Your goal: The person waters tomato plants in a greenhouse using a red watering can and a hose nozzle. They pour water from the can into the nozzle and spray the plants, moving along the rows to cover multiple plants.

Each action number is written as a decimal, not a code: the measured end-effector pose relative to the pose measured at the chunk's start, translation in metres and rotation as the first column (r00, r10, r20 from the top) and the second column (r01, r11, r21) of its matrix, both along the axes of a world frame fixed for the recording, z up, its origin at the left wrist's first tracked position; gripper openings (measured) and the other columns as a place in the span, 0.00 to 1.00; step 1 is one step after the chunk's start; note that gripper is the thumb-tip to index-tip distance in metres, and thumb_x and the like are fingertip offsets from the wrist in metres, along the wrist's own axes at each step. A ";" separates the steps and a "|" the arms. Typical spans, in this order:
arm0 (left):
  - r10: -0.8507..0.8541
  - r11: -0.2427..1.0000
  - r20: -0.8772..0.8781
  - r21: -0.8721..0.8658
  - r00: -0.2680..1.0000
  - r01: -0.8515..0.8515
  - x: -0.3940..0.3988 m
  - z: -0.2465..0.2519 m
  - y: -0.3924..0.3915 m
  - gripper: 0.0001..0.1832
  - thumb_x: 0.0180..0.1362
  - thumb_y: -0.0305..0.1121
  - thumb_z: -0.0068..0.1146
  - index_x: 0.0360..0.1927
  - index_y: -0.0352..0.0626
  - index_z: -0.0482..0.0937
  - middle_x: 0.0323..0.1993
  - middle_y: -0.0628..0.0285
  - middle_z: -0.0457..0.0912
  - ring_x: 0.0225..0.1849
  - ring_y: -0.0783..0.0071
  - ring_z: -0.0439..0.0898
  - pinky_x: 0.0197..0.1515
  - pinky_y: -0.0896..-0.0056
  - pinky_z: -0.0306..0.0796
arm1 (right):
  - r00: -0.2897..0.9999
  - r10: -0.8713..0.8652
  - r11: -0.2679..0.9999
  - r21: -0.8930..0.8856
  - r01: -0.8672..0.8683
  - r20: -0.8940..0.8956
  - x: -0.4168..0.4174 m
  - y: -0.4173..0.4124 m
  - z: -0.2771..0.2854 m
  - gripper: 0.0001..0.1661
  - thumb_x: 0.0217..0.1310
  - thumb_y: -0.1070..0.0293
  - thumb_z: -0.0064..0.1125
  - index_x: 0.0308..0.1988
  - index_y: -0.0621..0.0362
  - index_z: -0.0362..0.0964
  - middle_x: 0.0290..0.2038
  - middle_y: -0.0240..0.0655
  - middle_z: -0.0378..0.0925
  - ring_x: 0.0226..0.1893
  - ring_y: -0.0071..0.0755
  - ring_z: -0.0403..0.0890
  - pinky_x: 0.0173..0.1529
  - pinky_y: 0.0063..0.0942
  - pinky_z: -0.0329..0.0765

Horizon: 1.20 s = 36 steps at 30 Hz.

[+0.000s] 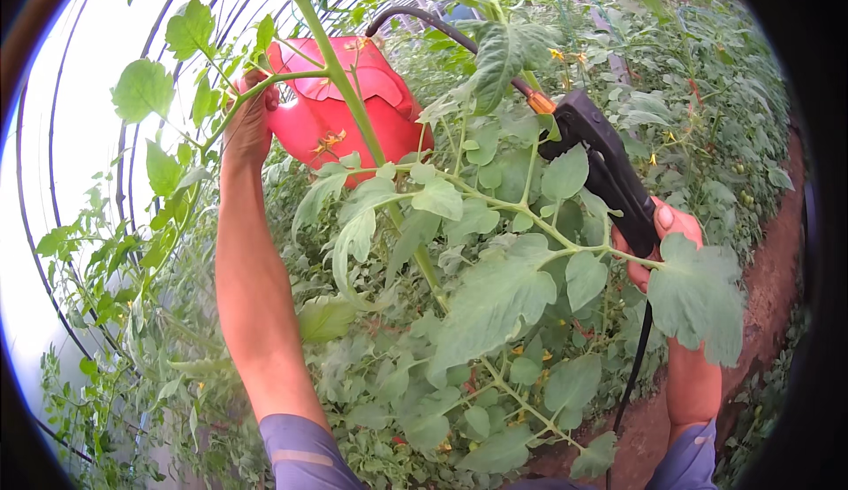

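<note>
My left hand is raised and grips the left edge of a red plastic shield. A thick tomato stem crosses in front of it, and a small cluster of yellow tomato flowers shows against the red. In my right hand is the black handle of a sprayer wand. An orange fitting joins the handle to a curved dark tube, whose tip ends close above the shield's top edge. Tomato leaves partly hide the handle and my right wrist.
Large leaves on a tomato branch spread between my arms. A black hose hangs down from the handle. Dense tomato plants fill the right side, beside a strip of bare soil. Greenhouse hoops curve along the left.
</note>
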<state>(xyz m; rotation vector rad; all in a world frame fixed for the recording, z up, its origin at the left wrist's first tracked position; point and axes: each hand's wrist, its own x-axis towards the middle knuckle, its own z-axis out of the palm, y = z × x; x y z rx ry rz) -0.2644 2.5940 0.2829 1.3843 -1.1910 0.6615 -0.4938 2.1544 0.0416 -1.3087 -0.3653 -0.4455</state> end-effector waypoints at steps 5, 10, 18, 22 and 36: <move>0.026 1.000 -0.025 -0.005 0.999 -0.026 -0.006 -0.001 0.004 0.16 0.66 0.46 0.64 0.41 0.44 0.78 0.28 0.69 0.75 0.29 0.81 0.70 0.34 0.78 0.64 | 0.994 -0.063 0.994 0.092 0.055 0.085 0.001 0.019 -0.001 0.34 0.71 0.40 0.50 0.45 0.67 0.74 0.24 0.41 0.77 0.09 0.22 0.65 0.13 0.21 0.58; 0.040 0.999 0.001 -0.010 0.999 -0.040 -0.008 -0.003 0.006 0.15 0.65 0.45 0.66 0.37 0.44 0.78 0.28 0.69 0.76 0.27 0.80 0.71 0.32 0.77 0.65 | 0.995 0.091 0.995 -0.022 -0.093 -0.046 -0.003 0.003 0.006 0.38 0.69 0.34 0.49 0.36 0.65 0.75 0.20 0.32 0.74 0.14 0.20 0.67 0.19 0.23 0.62; 0.106 0.994 0.014 -0.029 0.994 -0.106 -0.012 0.000 0.003 0.18 0.61 0.47 0.70 0.36 0.44 0.78 0.27 0.70 0.75 0.27 0.80 0.71 0.30 0.75 0.65 | 0.991 0.124 0.992 0.028 -0.126 0.058 0.011 -0.004 -0.013 0.31 0.72 0.45 0.47 0.49 0.67 0.74 0.25 0.40 0.76 0.10 0.20 0.61 0.14 0.21 0.55; 0.142 0.989 -0.008 -0.043 0.990 -0.142 -0.016 -0.004 0.002 0.18 0.61 0.46 0.70 0.39 0.42 0.79 0.27 0.69 0.76 0.28 0.79 0.72 0.31 0.76 0.66 | 0.996 0.084 0.995 -0.053 -0.084 -0.010 0.017 -0.010 -0.013 0.29 0.72 0.45 0.50 0.46 0.65 0.74 0.23 0.35 0.72 0.10 0.19 0.58 0.15 0.20 0.54; 0.390 0.921 -0.073 0.013 0.918 -0.390 -0.025 -0.026 0.015 0.21 0.65 0.56 0.62 0.47 0.52 0.78 0.34 0.74 0.72 0.36 0.80 0.68 0.41 0.74 0.64 | 0.984 0.167 0.960 0.217 -0.177 0.060 0.016 -0.029 -0.053 0.29 0.79 0.47 0.39 0.61 0.59 0.70 0.43 0.44 0.80 0.16 0.21 0.62 0.18 0.18 0.55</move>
